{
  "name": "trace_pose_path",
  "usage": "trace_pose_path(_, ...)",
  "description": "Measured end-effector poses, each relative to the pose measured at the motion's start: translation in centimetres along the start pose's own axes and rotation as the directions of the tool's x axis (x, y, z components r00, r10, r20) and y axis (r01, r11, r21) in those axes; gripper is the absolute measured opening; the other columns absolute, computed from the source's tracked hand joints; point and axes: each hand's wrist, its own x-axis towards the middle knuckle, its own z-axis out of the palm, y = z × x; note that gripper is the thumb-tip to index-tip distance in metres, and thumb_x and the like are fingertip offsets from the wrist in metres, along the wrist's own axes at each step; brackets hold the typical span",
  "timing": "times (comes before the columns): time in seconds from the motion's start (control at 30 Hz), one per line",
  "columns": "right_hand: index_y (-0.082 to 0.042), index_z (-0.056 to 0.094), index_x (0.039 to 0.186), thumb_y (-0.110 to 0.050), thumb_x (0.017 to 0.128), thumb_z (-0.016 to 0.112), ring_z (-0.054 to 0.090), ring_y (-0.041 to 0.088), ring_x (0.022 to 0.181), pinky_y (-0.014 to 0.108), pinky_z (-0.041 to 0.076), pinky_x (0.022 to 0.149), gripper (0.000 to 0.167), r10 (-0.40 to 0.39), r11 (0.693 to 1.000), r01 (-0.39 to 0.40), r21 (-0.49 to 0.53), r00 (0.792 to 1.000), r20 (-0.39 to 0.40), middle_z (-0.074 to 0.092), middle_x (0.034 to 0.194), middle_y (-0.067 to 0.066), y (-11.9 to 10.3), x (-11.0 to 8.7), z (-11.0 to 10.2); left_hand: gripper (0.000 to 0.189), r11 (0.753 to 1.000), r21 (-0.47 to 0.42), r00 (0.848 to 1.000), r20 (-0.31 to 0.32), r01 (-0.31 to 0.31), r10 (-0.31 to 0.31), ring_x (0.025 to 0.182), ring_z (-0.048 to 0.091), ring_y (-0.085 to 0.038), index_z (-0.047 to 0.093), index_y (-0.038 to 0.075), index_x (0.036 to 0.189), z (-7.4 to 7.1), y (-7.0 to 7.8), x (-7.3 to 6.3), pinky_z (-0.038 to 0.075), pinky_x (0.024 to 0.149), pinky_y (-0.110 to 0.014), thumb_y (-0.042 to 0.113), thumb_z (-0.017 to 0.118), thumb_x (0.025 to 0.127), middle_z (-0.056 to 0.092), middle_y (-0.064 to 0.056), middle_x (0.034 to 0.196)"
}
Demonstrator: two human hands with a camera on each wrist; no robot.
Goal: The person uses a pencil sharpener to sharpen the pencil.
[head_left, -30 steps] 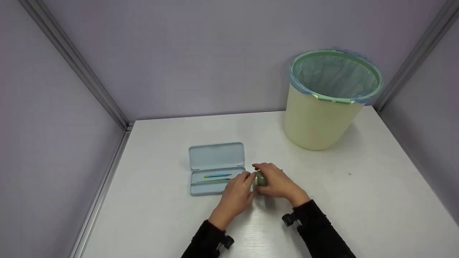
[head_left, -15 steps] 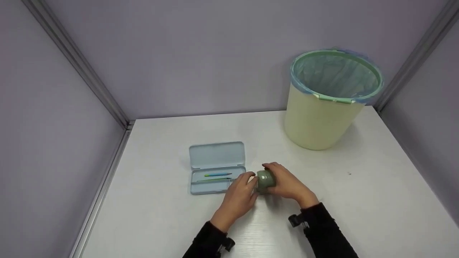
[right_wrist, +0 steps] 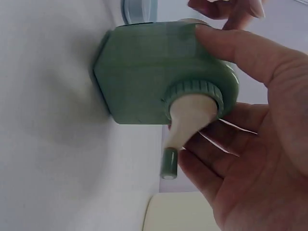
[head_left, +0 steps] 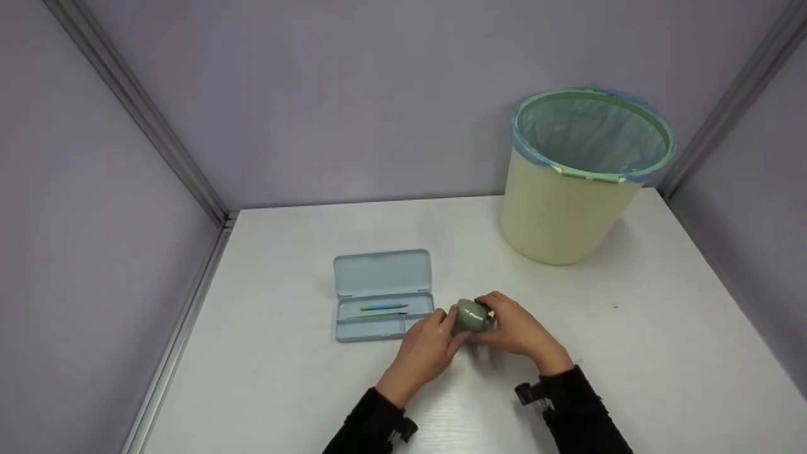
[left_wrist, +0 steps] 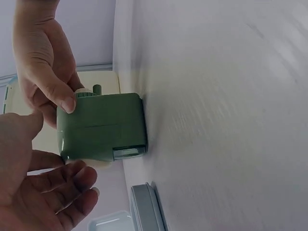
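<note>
A green hand-crank pencil sharpener (head_left: pixel 471 316) stands on the white table between both hands. My right hand (head_left: pixel 522 334) grips its body, thumb on one side and fingers on the other. The right wrist view shows its cream crank arm (right_wrist: pixel 191 114) and green knob (right_wrist: pixel 169 163) on the side toward my right palm. My left hand (head_left: pixel 425 349) reaches to the opposite face. Its fingers (left_wrist: pixel 77 180) are loosely bent, one fingertip at the sharpener's edge in the left wrist view. A small clear window (left_wrist: pixel 129 152) shows low on the body.
Left of the hands lies an opened light-blue pencil case (head_left: pixel 383 274). It holds a blue pencil (head_left: pixel 384 307) and a green pencil (head_left: pixel 377 316). A cream bin (head_left: pixel 561 221) with a blue liner stands at the back right. A dark speck (head_left: pixel 615 306) lies on the table.
The sharpener has turned so more of its green body shows to the head camera. My right hand has moved right and slightly nearer; my left hand has shifted slightly right with it.
</note>
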Motion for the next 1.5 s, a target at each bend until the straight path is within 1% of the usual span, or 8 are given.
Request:
trace_pose_path(0.23, 0.006, 0.060, 0.131, -0.014, 0.080, 0.088, 0.065, 0.037, 0.112, 0.053, 0.053, 0.094, 0.062, -0.015, 0.996, 0.005, 0.089, 0.994, 0.104, 0.066, 0.123, 0.017, 0.0, -1.2, -1.2, 0.061, 0.991, -0.005, 0.991, -0.012, 0.132, -0.132, 0.093, 0.066, -0.024, 0.058, 0.007, 0.145, 0.2, 0.6, 0.7, 0.051, 0.082, -0.039, 0.051, 0.058, 0.102, 0.062, -0.010, 0.109)
trace_pose_path(0.53, 0.010, 0.054, 0.134, -0.009, 0.082, 0.085, 0.066, 0.043, 0.116, 0.056, 0.053, 0.097, 0.064, -0.025, 0.981, -0.004, 0.194, 0.989, 0.146, 0.063, 0.127, 0.025, 0.2, -2.1, -0.9, 0.082, 0.967, -0.155, 0.979, -0.009, 0.200, -0.204, 0.099, 0.067, -0.032, 0.050, 0.001, 0.148, 1.2, 1.7, 1.5, 0.058, 0.082, -0.042, 0.056, 0.072, 0.092, 0.055, -0.020, 0.121)
trace_pose_path(0.8, 0.010, 0.053, 0.133, 0.003, 0.087, 0.072, 0.063, 0.045, 0.123, 0.059, 0.052, 0.096, 0.051, -0.027, 0.949, -0.037, 0.314, 0.980, 0.197, 0.060, 0.132, 0.027, 0.8, -2.7, -0.7, 0.076, 0.972, -0.159, 0.978, -0.089, 0.172, -0.187, 0.100, 0.065, -0.030, 0.053, 0.003, 0.145, 2.4, 2.1, 2.0, 0.057, 0.085, -0.039, 0.046, 0.080, 0.089, 0.053, -0.019, 0.119)
trace_pose_path(0.9, 0.007, 0.057, 0.129, 0.006, 0.088, 0.069, 0.066, 0.042, 0.119, 0.053, 0.054, 0.094, 0.042, -0.034, 0.940, -0.043, 0.340, 0.976, 0.217, 0.063, 0.127, 0.022, 1.1, -2.8, -0.6, 0.069, 0.969, -0.195, 0.978, -0.112, 0.150, -0.174, 0.098, 0.065, -0.027, 0.056, 0.007, 0.144, 2.7, 2.1, 2.1, 0.057, 0.083, -0.037, 0.037, 0.083, 0.088, 0.052, -0.017, 0.116)
trace_pose_path(1.07, 0.004, 0.063, 0.112, 0.006, 0.084, 0.073, 0.071, 0.030, 0.097, 0.034, 0.057, 0.079, 0.030, 0.008, 0.955, -0.061, 0.290, 0.983, 0.183, 0.068, 0.107, 0.017, 1.6, -2.7, -0.7, 0.073, 0.968, -0.219, 0.980, -0.132, 0.120, -0.151, 0.093, 0.066, -0.025, 0.057, 0.008, 0.146, 2.6, 2.0, 2.2, 0.057, 0.082, -0.035, 0.028, 0.088, 0.083, 0.057, -0.014, 0.113)
trace_pose_path(1.23, 0.003, 0.060, 0.106, 0.001, 0.078, 0.080, 0.061, 0.021, 0.089, 0.033, 0.052, 0.075, 0.035, 0.099, 0.967, -0.120, 0.227, 0.990, 0.100, 0.064, 0.100, 0.014, 2.7, -2.1, -0.3, 0.071, 0.975, -0.193, 0.969, -0.197, 0.109, -0.147, 0.099, 0.069, -0.026, 0.061, 0.003, 0.133, 2.5, 1.6, 2.2, 0.057, 0.087, -0.037, 0.028, 0.093, 0.075, 0.069, -0.011, 0.112)
trace_pose_path(1.37, 0.003, 0.055, 0.115, 0.003, 0.074, 0.082, 0.060, 0.024, 0.095, 0.039, 0.052, 0.082, 0.049, 0.135, 0.957, -0.147, 0.251, 0.989, 0.062, 0.061, 0.106, 0.014, 3.5, -1.4, 0.4, 0.060, 0.951, -0.290, 0.978, -0.142, 0.108, -0.154, 0.102, 0.069, -0.026, 0.064, 0.003, 0.125, 2.1, 1.1, 2.2, 0.057, 0.087, -0.037, 0.023, 0.092, 0.076, 0.068, -0.011, 0.113)
trace_pose_path(1.5, 0.003, 0.055, 0.131, 0.003, 0.074, 0.084, 0.062, 0.027, 0.101, 0.043, 0.053, 0.087, 0.065, 0.132, 0.957, -0.152, 0.247, 0.987, 0.096, 0.063, 0.115, 0.013, 4.1, -0.6, 0.9, 0.057, 0.924, -0.358, 0.986, -0.040, 0.137, -0.162, 0.105, 0.068, -0.025, 0.068, 0.009, 0.130, 1.6, 0.4, 2.4, 0.057, 0.088, -0.036, 0.024, 0.091, 0.080, 0.064, -0.009, 0.118)
